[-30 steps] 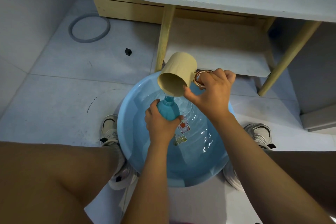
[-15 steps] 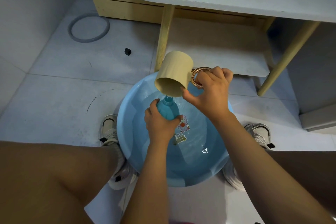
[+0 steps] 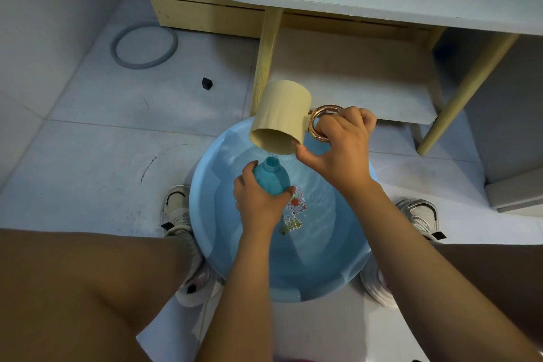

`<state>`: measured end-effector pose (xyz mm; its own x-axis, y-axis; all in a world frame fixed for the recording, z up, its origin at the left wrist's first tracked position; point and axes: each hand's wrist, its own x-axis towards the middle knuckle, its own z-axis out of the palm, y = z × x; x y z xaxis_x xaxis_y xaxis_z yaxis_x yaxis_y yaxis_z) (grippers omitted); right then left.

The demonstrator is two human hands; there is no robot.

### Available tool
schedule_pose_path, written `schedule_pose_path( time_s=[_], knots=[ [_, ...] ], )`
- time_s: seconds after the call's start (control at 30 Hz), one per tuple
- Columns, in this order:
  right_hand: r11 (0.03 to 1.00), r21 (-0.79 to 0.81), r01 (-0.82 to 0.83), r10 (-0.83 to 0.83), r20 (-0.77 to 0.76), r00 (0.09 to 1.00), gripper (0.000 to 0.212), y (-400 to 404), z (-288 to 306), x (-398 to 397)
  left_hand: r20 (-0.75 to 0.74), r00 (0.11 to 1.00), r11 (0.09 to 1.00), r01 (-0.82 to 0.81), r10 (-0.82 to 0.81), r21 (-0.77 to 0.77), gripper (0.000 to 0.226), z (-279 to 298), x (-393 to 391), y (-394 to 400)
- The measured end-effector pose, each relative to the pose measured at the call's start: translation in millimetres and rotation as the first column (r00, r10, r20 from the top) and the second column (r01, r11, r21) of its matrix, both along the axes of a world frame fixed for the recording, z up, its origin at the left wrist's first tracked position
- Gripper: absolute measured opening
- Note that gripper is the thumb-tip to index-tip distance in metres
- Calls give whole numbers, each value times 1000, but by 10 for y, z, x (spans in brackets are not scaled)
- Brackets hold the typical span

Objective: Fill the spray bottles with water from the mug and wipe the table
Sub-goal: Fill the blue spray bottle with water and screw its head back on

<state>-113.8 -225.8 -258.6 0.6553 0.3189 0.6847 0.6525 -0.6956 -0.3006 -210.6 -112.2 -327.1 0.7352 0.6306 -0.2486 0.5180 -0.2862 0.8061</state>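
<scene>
A grey ring (image 3: pixel 144 45) lies flat on the tiled floor (image 3: pixel 88 138) near the wall, and a small black cube-like bit (image 3: pixel 207 83) sits well apart from it — closer to a wooden leg (image 3: pixel 266 59). Two pale sneakers (image 3: pixel 176 210) stand planted on the tiles.

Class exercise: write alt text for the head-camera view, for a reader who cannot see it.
A person's right hand tips a beige mug by its gold ring handle over the open neck of a blue bottle, gripped by the left hand above a blue basin of water on the floor.
</scene>
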Motion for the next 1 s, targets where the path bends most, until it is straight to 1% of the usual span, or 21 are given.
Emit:
schedule_pose_path(
  time_s=[0.07,0.13,0.23,0.3,0.37,0.47,0.53,0.57,0.67,0.73,0.83,0.9,0.97,1.0],
  knots=[
    [1000,14,1,-1,-8,1000,38,-1,-8,-5,2,1000,1000,-2,2,0,88,-1,1,-4],
    [999,31,24,-22,-51,998,40,-5,-20,-3,6,1000,1000,-10,10,-3,88,-1,-4,-4],
    [995,28,91,-85,-158,984,41,-36,-85,18,2,1000,1000,-14,14,-14,88,-11,-16,-1],
    [988,-17,152,-151,-244,958,44,-77,-188,36,1,1000,1000,-17,17,-22,89,-24,-29,-2],
    [973,-120,197,-226,-324,919,47,-123,-320,46,7,1000,1000,-24,24,-20,88,-36,-49,2],
    [901,-378,212,-368,-412,833,44,-193,-530,21,10,999,999,-42,42,-22,87,-51,-68,16],
    [846,-497,196,-423,-400,813,37,-195,-662,-57,10,998,998,-56,56,-33,85,-62,-74,43],
    [826,-530,193,-439,-389,810,35,-187,-709,-112,9,998,997,-65,66,-44,84,-53,-78,50],
    [750,-637,179,-490,-352,798,36,-158,-871,-265,22,995,992,-100,102,-74,82,-31,-107,87],
    [739,-658,144,-482,-367,795,40,-169,-982,-319,37,993,991,-110,113,-74,81,-27,-128,106],
    [732,-676,83,-471,-414,778,54,-152,-1087,-358,64,990,988,-121,128,-93,80,-28,-143,126],
    [725,-688,17,-429,-432,794,55,-108,-1133,-384,64,988,987,-131,138,-97,80,-17,-151,130],
    [715,-698,-39,-409,-463,786,56,-54,-1163,-414,61,989,986,-131,138,-101,80,-5,-157,128],
    [697,-715,-62,-403,-461,791,53,-25,-1137,-422,61,989,986,-128,135,-105,80,-5,-158,125]
  ],
)
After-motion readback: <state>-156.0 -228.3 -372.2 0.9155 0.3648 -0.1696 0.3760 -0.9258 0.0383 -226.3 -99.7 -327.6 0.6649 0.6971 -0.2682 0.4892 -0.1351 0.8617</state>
